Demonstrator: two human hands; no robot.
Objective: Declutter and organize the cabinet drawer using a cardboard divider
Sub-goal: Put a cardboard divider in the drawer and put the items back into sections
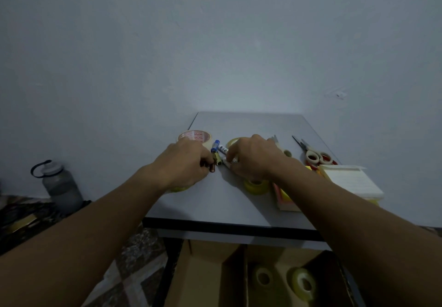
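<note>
Grey worktop (239,208), black front edge, set against pale wall. Below its front edge: cardboard divider (205,271), long partition running near-to-far; two clear tape rolls (263,278) in compartment right of partition.

Grey water bottle (62,187) upright on floor, far left.

On worktop, right side:
- white paper stack (351,182)
- pink/yellow sticky pads (284,199), partly under right forearm
- scissors (311,155), blades pointing away

Masking tape roll (195,137) behind left hand (186,163); yellow tape roll (256,187) under right wrist.

Centre: pens betw. hands, long axes roughly near-to-far. Left hand clenched round brown pen (212,168). Right hand (251,158) pinching white marker (224,150), slanting far-left to near-right. Blue-capped pen (216,143) just beside.
</note>
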